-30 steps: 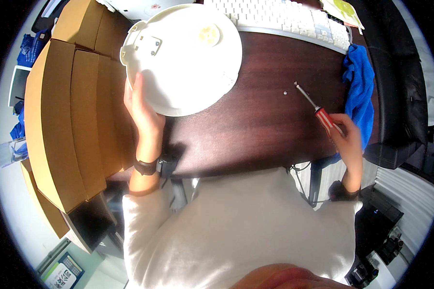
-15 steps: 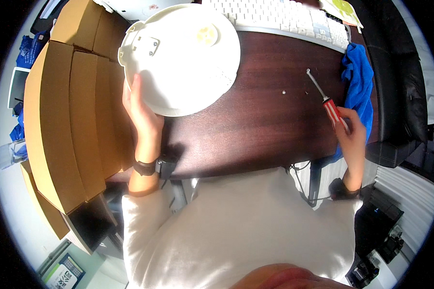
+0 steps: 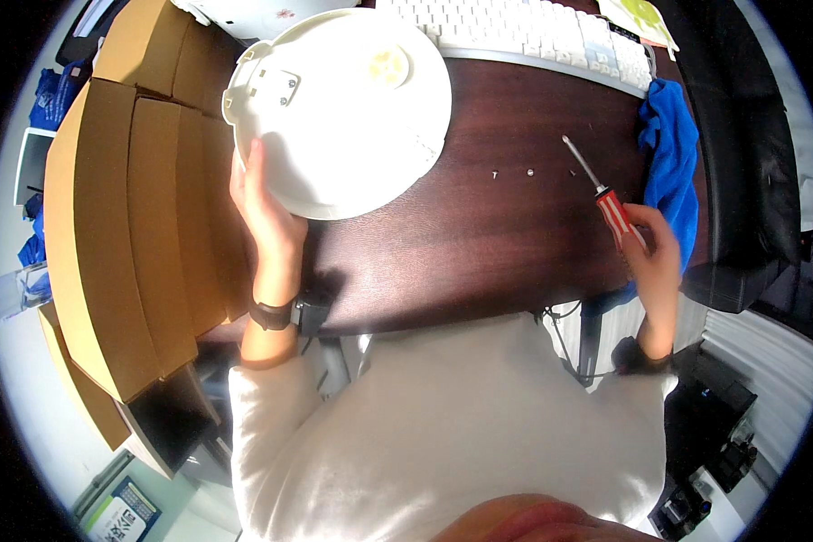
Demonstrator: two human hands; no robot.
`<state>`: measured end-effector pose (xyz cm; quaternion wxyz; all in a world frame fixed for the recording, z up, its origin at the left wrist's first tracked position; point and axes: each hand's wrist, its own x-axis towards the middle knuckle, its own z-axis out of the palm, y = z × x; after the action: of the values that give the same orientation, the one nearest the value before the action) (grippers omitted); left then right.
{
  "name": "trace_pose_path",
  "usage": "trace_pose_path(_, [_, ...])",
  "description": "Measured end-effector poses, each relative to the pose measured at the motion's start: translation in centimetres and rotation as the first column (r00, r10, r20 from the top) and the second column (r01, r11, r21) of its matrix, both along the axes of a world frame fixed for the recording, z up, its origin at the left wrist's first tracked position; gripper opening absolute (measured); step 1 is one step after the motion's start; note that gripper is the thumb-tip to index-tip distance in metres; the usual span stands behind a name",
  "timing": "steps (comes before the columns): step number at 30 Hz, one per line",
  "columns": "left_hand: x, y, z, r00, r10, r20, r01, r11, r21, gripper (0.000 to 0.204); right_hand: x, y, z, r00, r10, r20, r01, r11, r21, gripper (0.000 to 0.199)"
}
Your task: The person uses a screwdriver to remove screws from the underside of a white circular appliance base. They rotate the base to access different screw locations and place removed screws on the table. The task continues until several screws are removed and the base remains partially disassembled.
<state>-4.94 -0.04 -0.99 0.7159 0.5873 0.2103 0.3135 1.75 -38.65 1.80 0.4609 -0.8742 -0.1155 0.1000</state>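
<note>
A: Nearest to us, what do we have?

B: Our own pale sleeves, then the two hands at the near edge of the dark wooden desk (image 3: 479, 244). Our left hand (image 3: 266, 217) lies flat and open against the near-left rim of the round white plastic cover (image 3: 339, 108), fingers stretched along the edge, thumb tucked beneath. We judge it steadies the cover so it cannot slide.

A: And the right?

B: Our right hand (image 3: 655, 257) is curled around the red-and-white handle of a screwdriver (image 3: 601, 194). The shaft points up and to the left, its tip above bare desk, well apart from the cover. Held that way, the tip aims toward the loose screws (image 3: 512, 172).

A: How many do we count?

B: Two small pale ones side by side, plus a third darker speck just beside the shaft; too small to say what it is. They sit between cover and screwdriver, likely parked where neither hand will knock them.

A: Further out?

B: One blue cloth (image 3: 668, 154) draped over the right edge of the desk, touching nothing we hold. One white keyboard (image 3: 533, 32) along the far edge, behind the cover. On our left, a stack of brown cardboard boxes (image 3: 144, 226), at least three, hard against the desk's side.
</note>
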Motion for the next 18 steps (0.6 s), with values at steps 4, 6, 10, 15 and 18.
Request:
trace_pose_path(4, [0.0,0.1,0.0,1.000,-0.006,0.001,0.006,1.000,-0.003,0.047,-1.1,0.9,-1.1,0.983,0.172,-0.065,-0.167,0.983,0.072,0.025])
trace_pose_path(6, [-0.1,0.1,-0.1,1.000,-0.010,0.000,0.010,1.000,-0.029,0.047,-2.0,2.8,-0.9,0.957,0.239,-0.165,-0.217,0.966,0.142,0.025])
trace_pose_path(10, [-0.2,-0.1,-0.1,1.000,0.002,0.003,-0.002,1.000,0.007,0.048,-1.7,4.7,-0.9,0.921,0.347,-0.176,-0.301,0.922,0.246,0.026])
trace_pose_path(15, [-0.5,0.5,-0.2,1.000,-0.014,0.022,0.015,0.999,-0.038,0.045,-0.1,7.4,1.6,0.945,0.321,-0.058,-0.286,0.902,0.323,0.027])
trace_pose_path(18, [-0.6,0.4,0.0,0.999,-0.014,0.046,0.016,1.000,-0.026,0.042,1.1,10.1,3.3,0.916,0.388,-0.103,-0.346,0.892,0.291,0.027])
